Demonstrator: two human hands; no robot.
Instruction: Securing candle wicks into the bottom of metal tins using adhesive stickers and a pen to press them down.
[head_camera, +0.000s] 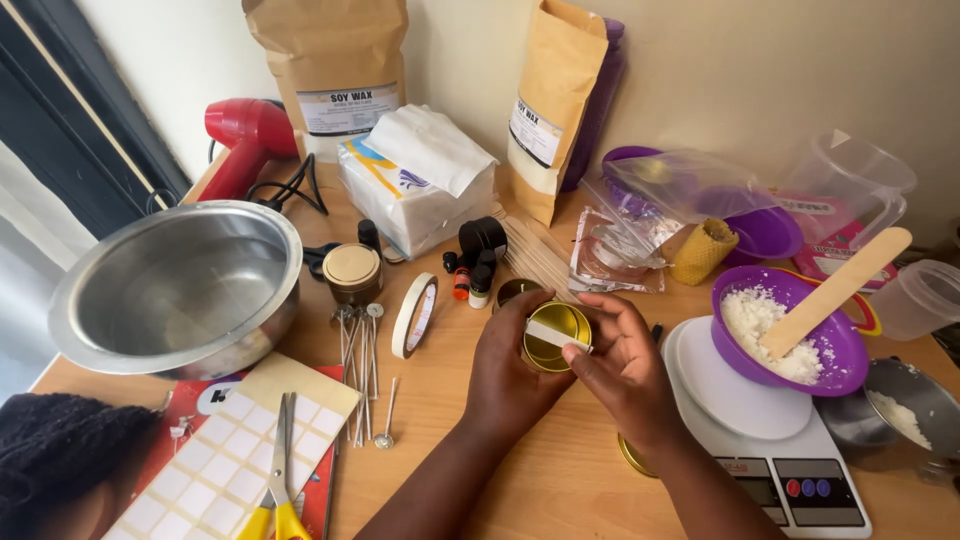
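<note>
I see my left hand (512, 372) gripping a gold tin (556, 338) near the bench's (560, 470) middle; my right hand (622, 368) pinches a white strip (556, 335) across its mouth; a tape roll (413, 315) stands just left; a purple bowl (790, 335) sits on the scale (770, 440) toward the right edge; a steel bowl (178, 288) occupies the left edge.

Cluttered wooden table (560, 480), steel bowl (180, 285)

A home craft table: wax bags (335, 60), kitchen scale (790, 455), wicks (362, 350)
</note>
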